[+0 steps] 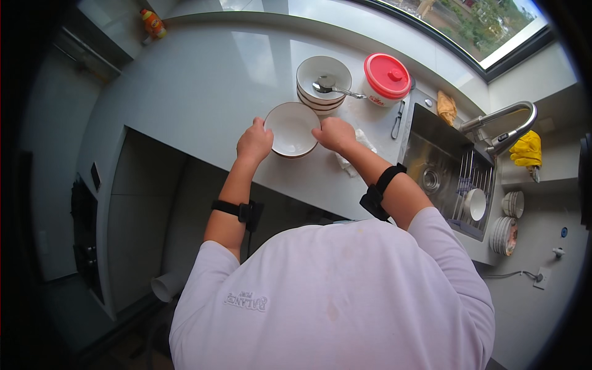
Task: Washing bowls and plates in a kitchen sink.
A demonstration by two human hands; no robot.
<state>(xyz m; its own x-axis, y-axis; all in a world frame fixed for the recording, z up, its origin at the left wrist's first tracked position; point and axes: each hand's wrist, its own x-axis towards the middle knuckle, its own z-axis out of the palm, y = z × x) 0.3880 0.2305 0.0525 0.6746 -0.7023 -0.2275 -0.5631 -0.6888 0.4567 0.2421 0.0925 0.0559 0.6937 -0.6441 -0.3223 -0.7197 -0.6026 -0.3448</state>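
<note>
Both hands grip a white bowl with a brown rim [292,129] by its opposite sides, over the pale countertop [208,92]. My left hand [255,141] is on its left edge, my right hand [335,134] on its right edge. Just behind it stands a stack of similar bowls [323,76], with a metal ladle or large spoon [330,88] lying in the top one. A crumpled white cloth or tissue [347,164] lies partly under my right forearm. Whether the held bowl touches the counter, I cannot tell.
A tub with a red lid [387,76] and a peeler or small knife [397,121] lie right of the stack. Further right are the steel sink [425,152], its faucet [508,111], a rack holding a bowl [475,204], and stacked dishes [503,236]. An orange bottle [153,24] stands far left.
</note>
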